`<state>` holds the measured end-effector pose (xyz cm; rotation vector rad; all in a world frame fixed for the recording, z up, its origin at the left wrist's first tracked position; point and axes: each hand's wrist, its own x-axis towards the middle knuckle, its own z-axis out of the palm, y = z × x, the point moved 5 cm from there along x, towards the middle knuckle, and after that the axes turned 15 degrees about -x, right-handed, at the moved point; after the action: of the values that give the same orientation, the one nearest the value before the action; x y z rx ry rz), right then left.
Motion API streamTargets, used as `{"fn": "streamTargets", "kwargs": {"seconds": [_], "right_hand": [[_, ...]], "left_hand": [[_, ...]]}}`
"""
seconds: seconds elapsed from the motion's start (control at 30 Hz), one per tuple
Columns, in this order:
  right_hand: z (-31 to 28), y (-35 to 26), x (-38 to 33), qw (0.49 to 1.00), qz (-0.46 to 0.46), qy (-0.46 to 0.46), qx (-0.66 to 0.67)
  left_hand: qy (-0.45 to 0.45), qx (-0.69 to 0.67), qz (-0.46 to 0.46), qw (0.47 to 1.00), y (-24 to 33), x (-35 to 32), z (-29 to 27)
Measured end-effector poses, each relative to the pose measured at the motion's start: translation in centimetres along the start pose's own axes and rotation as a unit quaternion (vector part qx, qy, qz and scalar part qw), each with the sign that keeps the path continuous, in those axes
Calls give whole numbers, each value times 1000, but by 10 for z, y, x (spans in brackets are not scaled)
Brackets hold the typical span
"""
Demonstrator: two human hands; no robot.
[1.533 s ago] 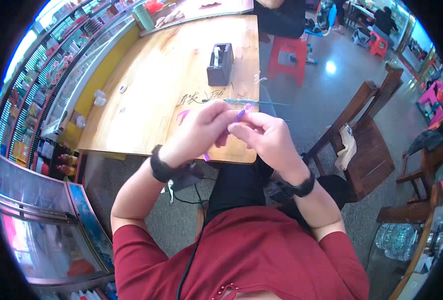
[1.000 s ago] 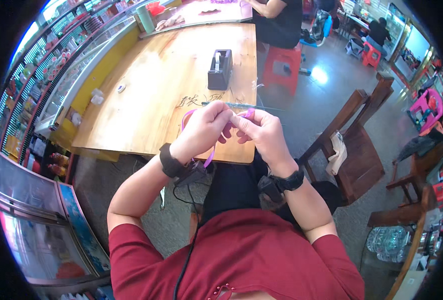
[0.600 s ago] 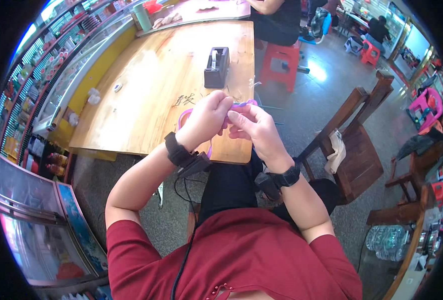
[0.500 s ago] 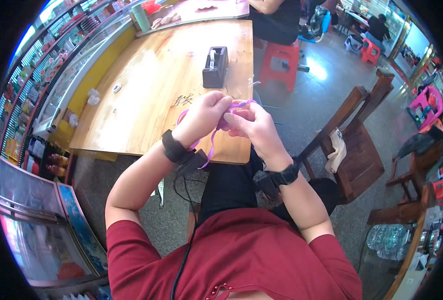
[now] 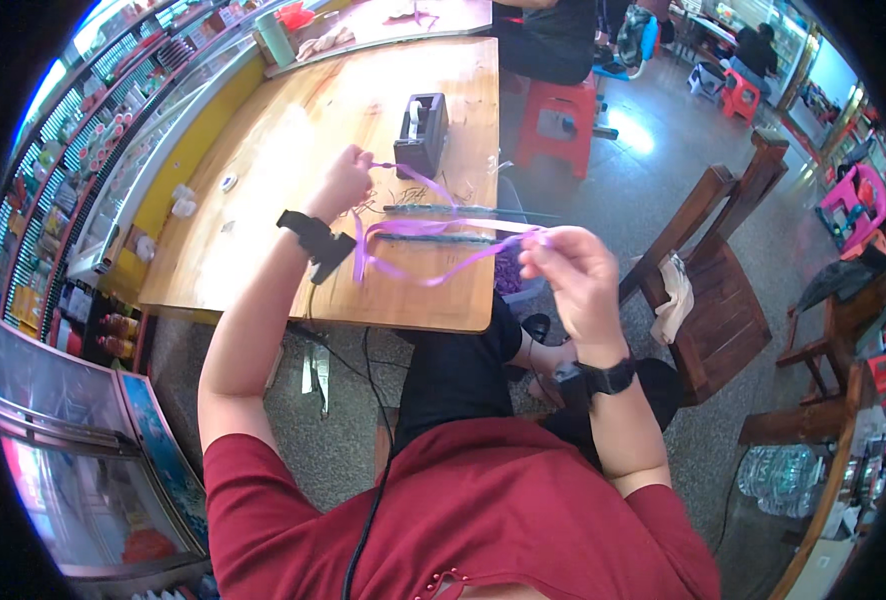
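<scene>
A thin purple ribbon is stretched in loose loops between my two hands, above the near part of the wooden table. My left hand is closed on one end of it, left of the black tape dispenser. Past the table's right edge, my right hand pinches the other end between thumb and fingers. Under the ribbon lie two thin dark rods, jutting toward or past the right edge. Small dark pieces are scattered beside the dispenser.
A tub with purple material stands below the table's right edge. To the right is a wooden chair with a cloth on it. Another person sits on a red stool at the far side. Stocked shelves line the left.
My hands were together over the bunched ribbon. They have parted, left hand to the left and forward, right hand to the right, and the ribbon now spreads out between them.
</scene>
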<state>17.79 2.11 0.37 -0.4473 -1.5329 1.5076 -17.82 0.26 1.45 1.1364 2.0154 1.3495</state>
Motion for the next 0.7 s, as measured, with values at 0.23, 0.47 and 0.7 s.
{"fn": "streamTargets", "kwargs": {"seconds": [0.23,0.47,0.7], "right_hand": [[-43,-27,-8,987,-137,8,82],[-52,-45,-6,977,-162,-11,136],[-66,-65,-7,971,-187,-5,148]], "left_hand": [[40,159,-39,986,-43,22,-37],[16,185,-33,982,-27,3,-36],[12,358,101,928,-1,-17,-34]]}}
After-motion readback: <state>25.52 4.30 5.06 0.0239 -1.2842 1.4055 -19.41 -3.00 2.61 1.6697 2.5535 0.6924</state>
